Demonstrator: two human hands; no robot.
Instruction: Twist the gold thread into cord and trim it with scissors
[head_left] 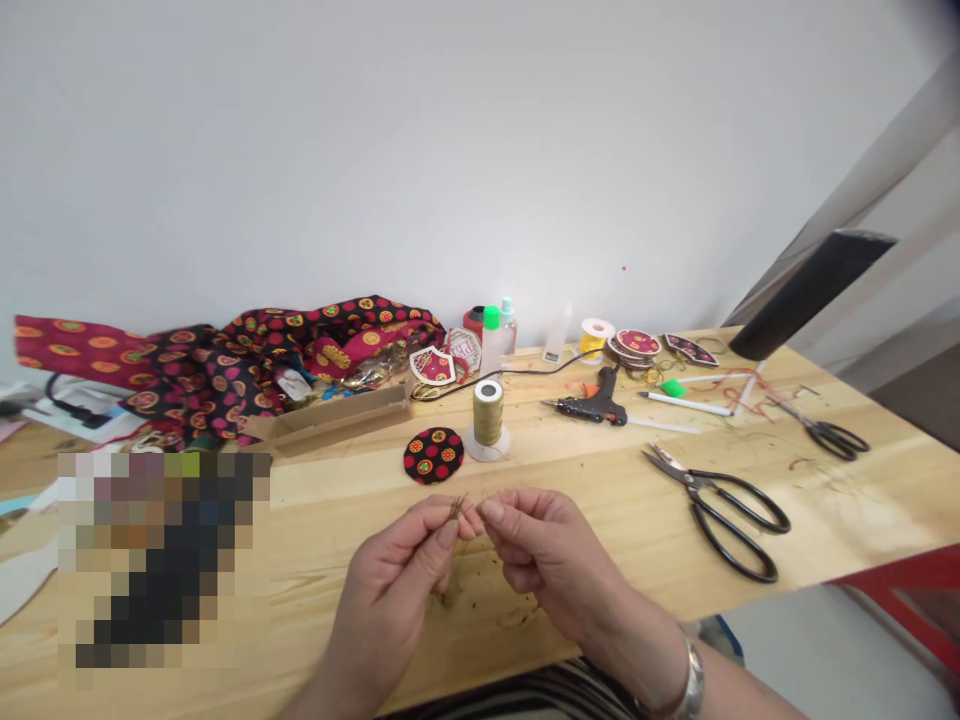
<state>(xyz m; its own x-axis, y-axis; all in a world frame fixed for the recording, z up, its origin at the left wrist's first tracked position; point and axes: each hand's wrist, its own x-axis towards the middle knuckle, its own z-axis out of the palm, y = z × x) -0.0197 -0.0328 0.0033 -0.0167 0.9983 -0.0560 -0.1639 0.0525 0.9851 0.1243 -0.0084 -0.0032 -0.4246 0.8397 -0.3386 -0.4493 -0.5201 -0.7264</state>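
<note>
My left hand (397, 590) and my right hand (544, 560) meet over the near edge of a wooden table (600, 520). Both pinch short strands of olive-gold thread (459, 507) between thumb and forefinger, fingertips almost touching. A loose tuft of the same thread hangs below my left fingers. Just beyond the hands stands a spool of olive thread (487, 412) on a white base. Beside it lies a round black fabric patch (433, 455) with red and yellow dots. A metal bracelet sits on my right wrist.
Large black scissors (724, 505) lie to the right, smaller scissors (825, 432) farther right. A black glue gun (596, 405), white pens, a yellow spool (596, 335), small bottles (491, 340), patterned fabric (247, 365), a cardboard box (337, 418) and covered discs (637, 345) fill the back.
</note>
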